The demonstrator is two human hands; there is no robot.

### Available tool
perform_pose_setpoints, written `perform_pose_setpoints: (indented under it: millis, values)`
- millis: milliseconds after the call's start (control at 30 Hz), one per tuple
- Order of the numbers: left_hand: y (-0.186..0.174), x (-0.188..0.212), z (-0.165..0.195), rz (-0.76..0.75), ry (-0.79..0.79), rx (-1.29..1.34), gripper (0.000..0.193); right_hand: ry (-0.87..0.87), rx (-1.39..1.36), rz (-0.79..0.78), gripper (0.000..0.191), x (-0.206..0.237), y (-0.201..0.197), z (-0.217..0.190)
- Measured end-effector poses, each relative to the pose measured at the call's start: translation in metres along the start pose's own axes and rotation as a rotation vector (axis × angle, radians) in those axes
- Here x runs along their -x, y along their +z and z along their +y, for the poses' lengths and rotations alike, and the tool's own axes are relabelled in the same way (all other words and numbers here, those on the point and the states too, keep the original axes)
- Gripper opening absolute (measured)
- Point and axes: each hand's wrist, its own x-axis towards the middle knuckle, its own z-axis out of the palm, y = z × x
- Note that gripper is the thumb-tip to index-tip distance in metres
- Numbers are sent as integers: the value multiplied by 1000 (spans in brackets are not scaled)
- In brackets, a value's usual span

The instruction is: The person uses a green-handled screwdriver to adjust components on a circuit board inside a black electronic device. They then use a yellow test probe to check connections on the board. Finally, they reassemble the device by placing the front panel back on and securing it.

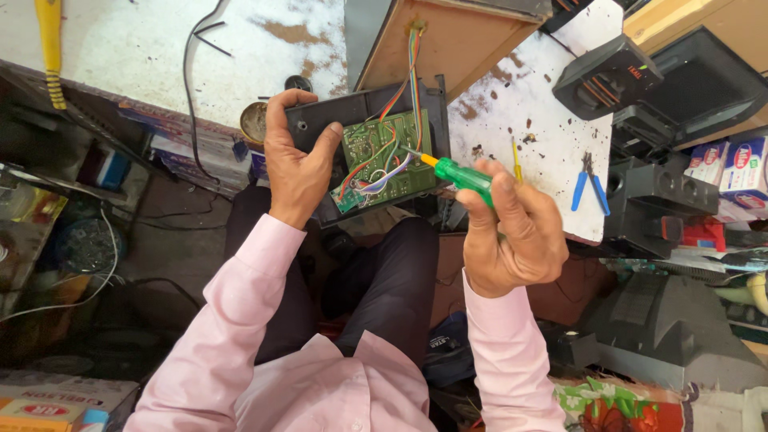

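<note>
Your left hand (298,164) grips the black housing (364,108) at the counter (528,104) edge — green circuit board (384,156) inside. Right hand (512,232) closed around green screwdriver (462,176) — tip on the board. Blue pliers (590,182) lie nearby.

Bright, even daylight is washing over the white bench (552,120) without harsh glare, the space below it is sinking into dim shadow, the centre is staying sharp, and the wide lens is bending and softening the edges.
</note>
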Motion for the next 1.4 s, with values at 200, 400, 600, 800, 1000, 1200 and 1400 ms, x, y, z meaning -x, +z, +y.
perform_pose_setpoints:
  millis: [200, 400, 600, 800, 1000, 1200, 1400]
  values:
    - [1, 2, 0, 14, 8, -43, 40, -46, 15, 5, 42, -3, -3, 3]
    - [3, 2, -5, 13, 59, -56, 40, 22, 37, 91, 30, -7, 0, 4]
    - [5, 3, -9, 4, 44, -42, 40, 67, -121, 25, 26, -9, 0, 10]
    - [6, 5, -10, 3, 77, -71, 40, 38, -108, 69, 30, -7, -1, 23]
    - [9, 8, -10, -11, 50, -41, 39, 34, -84, 42, 34, -3, -14, 30]
    - [13, 10, -11, -20, 40, -50, 39, -2, -135, -78, 30, -8, -22, 25]
    - [20, 14, -14, -21, 72, -78, 39, -109, -49, -63, 36, -23, -31, 34]
